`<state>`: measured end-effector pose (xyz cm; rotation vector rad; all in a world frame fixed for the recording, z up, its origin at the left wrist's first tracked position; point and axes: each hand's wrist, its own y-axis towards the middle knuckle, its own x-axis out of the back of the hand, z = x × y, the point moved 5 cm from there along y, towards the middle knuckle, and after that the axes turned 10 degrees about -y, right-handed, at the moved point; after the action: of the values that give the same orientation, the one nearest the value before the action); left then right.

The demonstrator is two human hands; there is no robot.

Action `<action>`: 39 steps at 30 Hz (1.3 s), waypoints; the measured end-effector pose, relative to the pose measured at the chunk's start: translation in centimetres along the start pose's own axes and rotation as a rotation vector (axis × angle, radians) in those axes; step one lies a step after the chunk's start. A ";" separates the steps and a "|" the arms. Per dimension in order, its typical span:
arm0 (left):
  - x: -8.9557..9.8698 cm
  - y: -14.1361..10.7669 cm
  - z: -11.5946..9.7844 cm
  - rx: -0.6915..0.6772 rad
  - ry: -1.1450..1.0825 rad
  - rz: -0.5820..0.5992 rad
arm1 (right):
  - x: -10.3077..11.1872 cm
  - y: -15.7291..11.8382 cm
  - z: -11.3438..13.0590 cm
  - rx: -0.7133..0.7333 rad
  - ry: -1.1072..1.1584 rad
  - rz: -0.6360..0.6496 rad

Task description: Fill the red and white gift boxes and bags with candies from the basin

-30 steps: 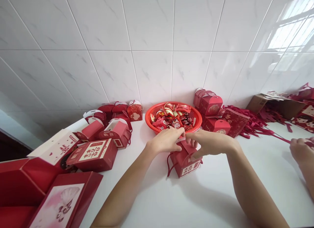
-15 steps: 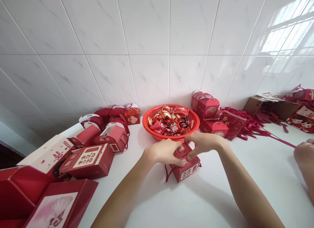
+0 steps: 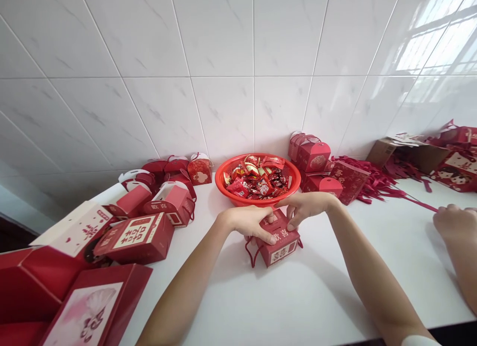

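Observation:
A small red gift box (image 3: 278,232) with pale characters and a red cord at each side rests on the white table in front of me. My left hand (image 3: 252,224) grips its left side, thumb on the top panel. From the right, my right hand (image 3: 302,207) holds the top and far side, its thumb pressing near the slit in the lid. Some of the fingers are hidden behind the box. Just beyond both hands stands a red plastic basket (image 3: 220,186) heaped with wrapped candies (image 3: 261,179).
Several red gift boxes (image 3: 171,202) stand at left, with larger red cartons (image 3: 100,306) nearer. More boxes (image 3: 316,160) are stacked right of the basket. Red ribbons (image 3: 357,179) lie beside them. Another person's hand (image 3: 452,222) pulls a ribbon at far right. A tiled wall (image 3: 223,107) rises behind.
My view has shifted slightly, so everything sits a little higher. My right thumb has moved off the middle of the lid toward its right edge. Both hands remain on the box.

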<state>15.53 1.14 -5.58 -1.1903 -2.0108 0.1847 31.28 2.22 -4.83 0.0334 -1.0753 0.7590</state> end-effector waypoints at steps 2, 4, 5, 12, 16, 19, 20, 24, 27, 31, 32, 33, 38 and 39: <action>0.0 -0.2 -0.1 0.010 -0.012 0.016 | -0.5 0.1 -0.2 0.000 0.077 0.124; 0.1 -0.5 -0.1 0.032 -0.009 0.031 | -0.8 0.2 -0.3 0.008 0.137 0.198; 0.2 -0.6 -0.1 0.043 -0.005 0.037 | -0.9 0.2 -0.3 0.015 0.155 0.217; 0.9 -1.4 0.5 0.093 0.030 0.028 | -0.2 -0.1 0.7 0.084 0.252 0.122; 1.0 -1.4 0.5 0.090 0.064 0.018 | 0.6 -0.5 1.0 0.197 0.477 0.042; 0.9 -1.7 0.4 0.109 0.081 0.008 | 1.2 -0.7 1.4 0.306 0.646 0.008; 0.9 -1.8 0.3 0.113 0.089 -0.005 | 1.5 -0.8 1.6 0.331 0.692 -0.024; 1.0 -2.7 -0.4 0.079 0.160 -0.134 | 2.3 -1.9 3.1 0.346 0.758 -0.170; 1.6 -3.6 -1.8 -0.087 0.116 -0.311 | 2.6 -3.1 4.2 0.296 0.684 -0.239; 2.5 -4.7 -3.6 -0.460 -0.293 -0.453 | 2.6 -4.5 5.2 0.226 0.525 -0.309; 2.6 -4.8 -3.8 -0.534 -0.387 -0.450 | 2.6 -4.8 5.3 0.202 0.478 -0.333; 2.5 -4.9 -4.0 -0.589 -0.456 -0.437 | 2.5 -5.0 5.4 0.173 0.425 -0.366; 1.0 -4.9 -5.4 -0.738 -0.572 -0.324 | 2.3 -6.2 5.9 -0.053 0.108 -0.631; 0.6 -5.0 -5.7 -0.761 -0.572 -0.310 | 2.3 -6.3 5.9 -0.093 0.061 -0.673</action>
<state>15.89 -2.58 1.07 -1.3340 -2.8814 -0.4962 30.85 -3.56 2.03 0.2775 -0.9551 0.1021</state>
